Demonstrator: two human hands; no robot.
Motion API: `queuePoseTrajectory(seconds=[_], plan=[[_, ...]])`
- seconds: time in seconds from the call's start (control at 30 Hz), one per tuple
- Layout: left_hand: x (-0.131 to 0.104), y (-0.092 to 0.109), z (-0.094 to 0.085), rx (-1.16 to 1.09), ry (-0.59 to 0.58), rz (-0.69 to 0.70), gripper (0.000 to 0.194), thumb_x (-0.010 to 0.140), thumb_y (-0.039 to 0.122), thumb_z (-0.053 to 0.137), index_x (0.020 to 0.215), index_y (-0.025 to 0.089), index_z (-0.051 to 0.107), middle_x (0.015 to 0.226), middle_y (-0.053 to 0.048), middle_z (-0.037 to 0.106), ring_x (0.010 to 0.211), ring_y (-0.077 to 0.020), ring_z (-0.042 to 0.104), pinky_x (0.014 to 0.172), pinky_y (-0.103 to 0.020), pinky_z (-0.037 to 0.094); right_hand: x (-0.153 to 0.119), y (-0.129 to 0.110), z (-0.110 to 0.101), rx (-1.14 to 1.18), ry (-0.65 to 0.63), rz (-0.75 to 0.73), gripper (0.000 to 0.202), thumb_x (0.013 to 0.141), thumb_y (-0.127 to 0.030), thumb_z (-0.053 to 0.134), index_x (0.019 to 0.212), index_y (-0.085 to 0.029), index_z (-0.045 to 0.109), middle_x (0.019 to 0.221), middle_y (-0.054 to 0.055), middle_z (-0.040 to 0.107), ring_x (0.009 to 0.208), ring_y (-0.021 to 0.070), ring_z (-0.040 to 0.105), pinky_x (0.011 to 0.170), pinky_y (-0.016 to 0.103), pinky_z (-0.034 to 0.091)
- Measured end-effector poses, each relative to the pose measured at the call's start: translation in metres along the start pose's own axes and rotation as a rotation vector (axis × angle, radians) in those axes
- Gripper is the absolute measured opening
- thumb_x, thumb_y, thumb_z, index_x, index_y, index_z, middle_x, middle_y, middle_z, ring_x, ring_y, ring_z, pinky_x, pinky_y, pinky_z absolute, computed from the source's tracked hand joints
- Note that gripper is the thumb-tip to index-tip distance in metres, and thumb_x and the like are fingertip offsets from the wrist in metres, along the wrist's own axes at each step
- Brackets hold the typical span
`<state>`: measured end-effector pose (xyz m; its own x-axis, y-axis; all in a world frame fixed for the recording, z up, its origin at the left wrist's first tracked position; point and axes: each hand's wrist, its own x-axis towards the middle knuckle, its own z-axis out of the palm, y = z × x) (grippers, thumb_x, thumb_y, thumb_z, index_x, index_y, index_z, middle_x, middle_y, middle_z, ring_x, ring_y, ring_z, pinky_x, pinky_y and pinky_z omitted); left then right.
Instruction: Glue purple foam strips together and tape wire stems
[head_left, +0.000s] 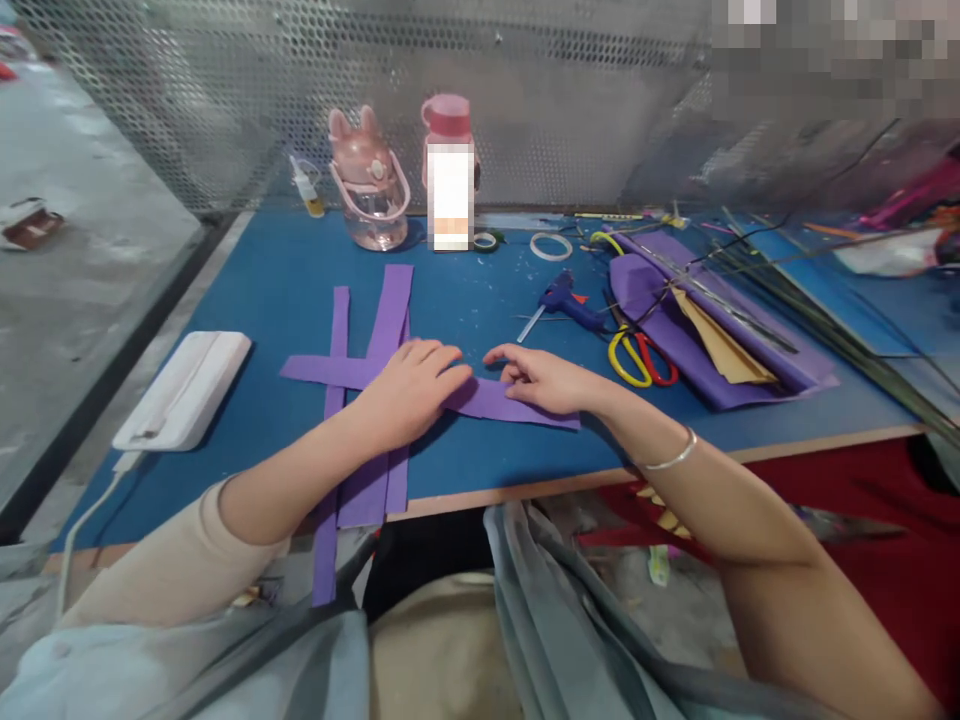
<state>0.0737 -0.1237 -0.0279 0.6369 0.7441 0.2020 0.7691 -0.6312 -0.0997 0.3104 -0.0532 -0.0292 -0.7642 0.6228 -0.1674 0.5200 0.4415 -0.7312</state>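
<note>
A purple paper strip [315,370] lies crosswise over several upright purple strips [392,305], the leftmost thin one [325,555] hanging past the table's front edge. My left hand [409,392] rests flat on the crossing, its fingers stretched out and pressing on the strips. Over the right part of the crosswise strip is my right hand [546,380], its index finger extended and the other fingers loosely bent, touching the paper. What lies under my left palm is hidden.
A white power bank [184,390] with a cable sits at left. Behind stand a pink-lidded bottle [371,200], a pink cup [448,118] and a small glue bottle [307,188]. Rightward lie a blue glue gun [566,300], scissors [641,358], purple paper [712,375] and long stems [847,345].
</note>
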Motion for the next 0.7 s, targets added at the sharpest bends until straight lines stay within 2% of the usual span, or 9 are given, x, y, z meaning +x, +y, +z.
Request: queuePoseTrajectory(seconds=[0.07, 0.1, 0.2, 0.27, 0.33, 0.4, 0.53, 0.6, 0.7], plan=[[0.004, 0.002, 0.007, -0.126, -0.057, 0.198, 0.024, 0.091, 0.017, 0.048, 0.109, 0.019, 0.063, 0.110, -0.010, 0.065, 0.101, -0.0228, 0.058, 0.087, -0.037, 0.048, -0.004, -0.001, 0.001, 0.019, -0.004, 0.003, 0.045, 0.082, -0.012, 0.053, 0.127, -0.013, 0.045, 0.072, -0.005, 0.054, 0.064, 0.0109, 0.048, 0.065, 0.024, 0.039], [0.006, 0.002, 0.010, -0.171, -0.079, 0.235, 0.022, 0.093, 0.018, 0.048, 0.107, 0.019, 0.064, 0.104, -0.009, 0.066, 0.095, -0.0208, 0.060, 0.084, -0.034, 0.049, -0.009, -0.003, 0.001, 0.015, 0.001, 0.006, 0.044, 0.084, -0.015, 0.053, 0.128, -0.013, 0.045, 0.073, -0.004, 0.056, 0.065, 0.0112, 0.049, 0.066, 0.024, 0.040], [0.007, 0.002, 0.017, -0.244, -0.097, 0.186, 0.022, 0.095, 0.019, 0.046, 0.108, 0.019, 0.064, 0.101, -0.007, 0.067, 0.092, -0.0181, 0.062, 0.081, -0.030, 0.049, -0.035, -0.010, 0.001, -0.073, 0.105, 0.038, 0.043, 0.089, -0.030, 0.054, 0.129, -0.016, 0.046, 0.092, 0.004, 0.065, 0.079, 0.0155, 0.058, 0.075, 0.029, 0.045], [0.007, 0.001, 0.019, -0.270, -0.096, 0.139, 0.022, 0.096, 0.021, 0.044, 0.106, 0.020, 0.064, 0.100, -0.006, 0.068, 0.093, -0.0175, 0.062, 0.081, -0.028, 0.049, -0.058, -0.011, 0.006, -0.227, 0.264, 0.038, 0.051, 0.085, -0.044, 0.062, 0.127, -0.017, 0.051, 0.114, 0.011, 0.064, 0.100, 0.0233, 0.059, 0.088, 0.038, 0.045], [0.007, 0.001, 0.018, -0.279, -0.090, 0.125, 0.023, 0.097, 0.022, 0.043, 0.104, 0.020, 0.065, 0.100, -0.005, 0.069, 0.093, -0.0176, 0.062, 0.081, -0.028, 0.049, -0.079, -0.008, 0.016, -0.399, 0.372, -0.002, 0.060, 0.076, -0.052, 0.071, 0.122, -0.017, 0.056, 0.125, 0.015, 0.059, 0.114, 0.0305, 0.054, 0.097, 0.045, 0.041], [0.006, 0.003, 0.015, -0.253, -0.092, 0.141, 0.022, 0.096, 0.021, 0.044, 0.103, 0.020, 0.065, 0.099, -0.005, 0.069, 0.092, -0.0185, 0.063, 0.081, -0.029, 0.048, -0.094, -0.004, 0.031, -0.496, 0.403, -0.029, 0.060, 0.074, -0.052, 0.073, 0.119, -0.015, 0.059, 0.124, 0.017, 0.060, 0.113, 0.0321, 0.054, 0.096, 0.047, 0.042], [0.003, 0.005, 0.008, -0.182, -0.131, 0.210, 0.022, 0.092, 0.014, 0.048, 0.099, 0.021, 0.067, 0.092, -0.005, 0.071, 0.085, -0.0195, 0.063, 0.075, -0.031, 0.047, -0.104, 0.000, 0.062, -0.550, 0.490, -0.023, 0.024, 0.092, -0.036, 0.057, 0.100, -0.016, 0.068, 0.104, 0.013, 0.067, 0.094, 0.0253, 0.059, 0.083, 0.041, 0.046], [0.001, 0.004, 0.005, -0.211, -0.142, 0.208, 0.025, 0.092, 0.012, 0.047, 0.101, 0.022, 0.068, 0.096, -0.005, 0.072, 0.088, -0.0194, 0.064, 0.078, -0.032, 0.047, -0.104, -0.001, 0.071, -0.560, 0.544, -0.045, 0.026, 0.096, -0.032, 0.050, 0.094, -0.015, 0.069, 0.096, 0.012, 0.067, 0.090, 0.0239, 0.059, 0.081, 0.040, 0.045], [0.001, -0.001, 0.006, -0.315, -0.149, 0.151, 0.029, 0.095, 0.016, 0.044, 0.110, 0.023, 0.067, 0.106, -0.003, 0.072, 0.096, -0.0183, 0.065, 0.084, -0.032, 0.047, -0.100, -0.002, 0.073, -0.524, 0.566, -0.069, 0.043, 0.089, -0.047, 0.059, 0.107, -0.008, 0.066, 0.102, 0.016, 0.065, 0.094, 0.0265, 0.058, 0.081, 0.040, 0.047]])
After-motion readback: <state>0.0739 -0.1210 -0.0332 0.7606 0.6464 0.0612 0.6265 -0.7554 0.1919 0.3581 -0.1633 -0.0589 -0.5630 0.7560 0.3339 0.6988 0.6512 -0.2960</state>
